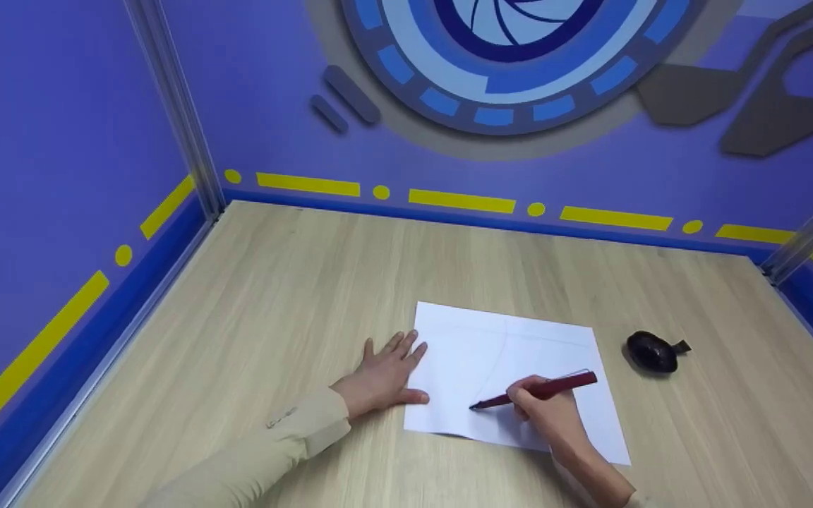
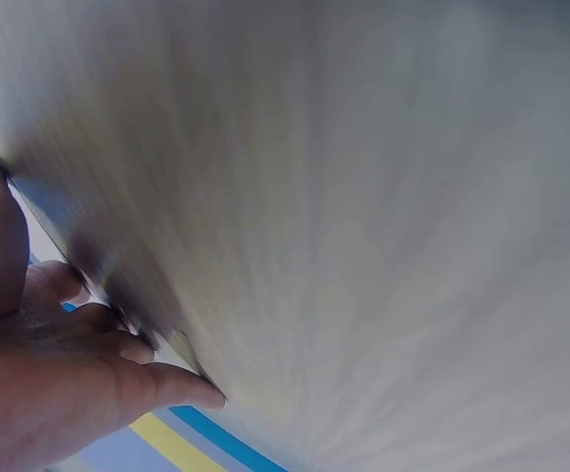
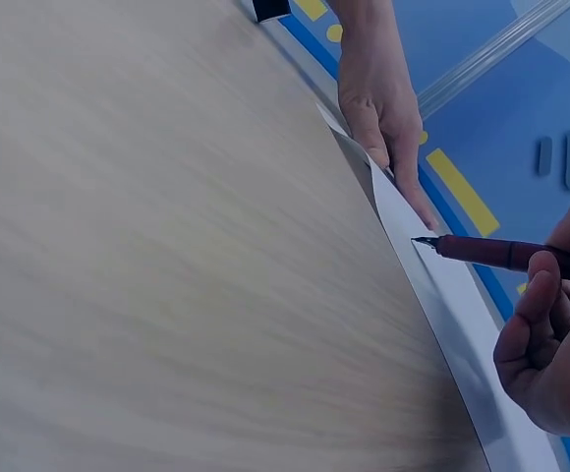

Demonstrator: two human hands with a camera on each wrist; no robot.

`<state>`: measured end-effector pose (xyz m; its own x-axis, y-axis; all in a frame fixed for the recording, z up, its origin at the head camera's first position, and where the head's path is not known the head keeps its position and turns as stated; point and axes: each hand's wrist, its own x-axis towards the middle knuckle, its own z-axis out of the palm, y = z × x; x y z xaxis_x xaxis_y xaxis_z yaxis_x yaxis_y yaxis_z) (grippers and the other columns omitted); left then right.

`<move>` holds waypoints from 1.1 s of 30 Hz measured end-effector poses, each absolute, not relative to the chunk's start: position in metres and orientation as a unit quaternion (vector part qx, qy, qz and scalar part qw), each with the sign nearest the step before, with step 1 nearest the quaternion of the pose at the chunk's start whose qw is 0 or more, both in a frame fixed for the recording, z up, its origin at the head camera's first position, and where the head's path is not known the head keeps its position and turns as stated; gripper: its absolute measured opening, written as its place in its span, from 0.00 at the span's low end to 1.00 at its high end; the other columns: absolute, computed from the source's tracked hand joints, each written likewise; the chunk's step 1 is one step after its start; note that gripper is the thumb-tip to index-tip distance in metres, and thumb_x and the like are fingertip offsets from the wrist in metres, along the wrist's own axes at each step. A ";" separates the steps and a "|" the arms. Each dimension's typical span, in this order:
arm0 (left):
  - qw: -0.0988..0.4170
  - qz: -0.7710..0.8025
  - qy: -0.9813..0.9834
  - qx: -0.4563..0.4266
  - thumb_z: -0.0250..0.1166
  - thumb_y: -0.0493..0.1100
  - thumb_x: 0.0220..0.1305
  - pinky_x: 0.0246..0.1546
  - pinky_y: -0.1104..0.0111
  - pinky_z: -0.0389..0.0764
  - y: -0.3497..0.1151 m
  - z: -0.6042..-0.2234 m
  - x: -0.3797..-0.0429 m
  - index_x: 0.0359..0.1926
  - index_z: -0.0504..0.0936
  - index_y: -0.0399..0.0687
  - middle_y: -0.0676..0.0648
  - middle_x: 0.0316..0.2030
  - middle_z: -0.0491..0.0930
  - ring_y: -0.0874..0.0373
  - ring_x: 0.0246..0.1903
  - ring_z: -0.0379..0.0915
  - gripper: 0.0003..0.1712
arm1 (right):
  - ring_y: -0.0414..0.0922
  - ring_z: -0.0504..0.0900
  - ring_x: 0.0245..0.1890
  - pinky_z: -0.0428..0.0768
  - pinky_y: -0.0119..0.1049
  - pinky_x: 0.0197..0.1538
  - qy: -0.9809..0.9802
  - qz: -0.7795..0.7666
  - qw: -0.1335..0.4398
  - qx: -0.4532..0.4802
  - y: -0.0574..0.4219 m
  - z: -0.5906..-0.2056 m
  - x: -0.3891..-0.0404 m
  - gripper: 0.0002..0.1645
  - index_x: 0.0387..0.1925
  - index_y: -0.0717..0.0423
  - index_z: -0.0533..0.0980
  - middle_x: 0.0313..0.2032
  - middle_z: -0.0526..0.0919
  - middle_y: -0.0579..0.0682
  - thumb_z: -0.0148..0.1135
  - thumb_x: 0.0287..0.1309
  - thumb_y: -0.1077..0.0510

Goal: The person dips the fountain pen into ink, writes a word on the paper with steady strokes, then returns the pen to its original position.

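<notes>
Head view: a left hand (image 1: 380,377), fingers spread, is steadying paper (image 1: 519,360) at frame's five o'clock; a right hand (image 1: 551,415) is pinching a red pen (image 1: 570,384), nib (image 1: 476,406) toward the paper's eight. Light strokes should serve; a sleeve mark (image 1: 281,418) is proving unreadable. Left wrist: fingers are fanning at eight. Right wrist: the paper is bowing, probably wanting firmer pinning.

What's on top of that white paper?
On the white rectangular paper sheet are faint thin lines. The left hand rests partly on its edge; the right hand, over it, holds a slim dark-red pen. Anything beneath the hands is covered.
</notes>
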<state>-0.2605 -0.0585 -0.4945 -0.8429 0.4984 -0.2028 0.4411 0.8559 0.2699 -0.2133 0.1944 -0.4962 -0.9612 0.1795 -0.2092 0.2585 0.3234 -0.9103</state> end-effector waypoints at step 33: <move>0.137 0.115 0.952 0.249 0.55 0.67 0.58 0.66 0.37 0.47 -0.059 -0.494 -0.260 0.72 0.51 0.48 0.43 0.74 0.45 0.46 0.74 0.41 0.49 | 0.41 0.70 0.18 0.66 0.30 0.24 0.795 -0.594 0.053 0.113 0.188 -0.500 -0.205 0.03 0.26 0.61 0.76 0.14 0.71 0.45 0.62 0.47 0.64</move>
<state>-0.2596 -0.0590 -0.4936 -0.8389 0.5050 -0.2031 0.4422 0.8499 0.2866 -0.2050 0.1880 -0.4998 -0.9686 0.1174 -0.2189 0.2433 0.2694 -0.9318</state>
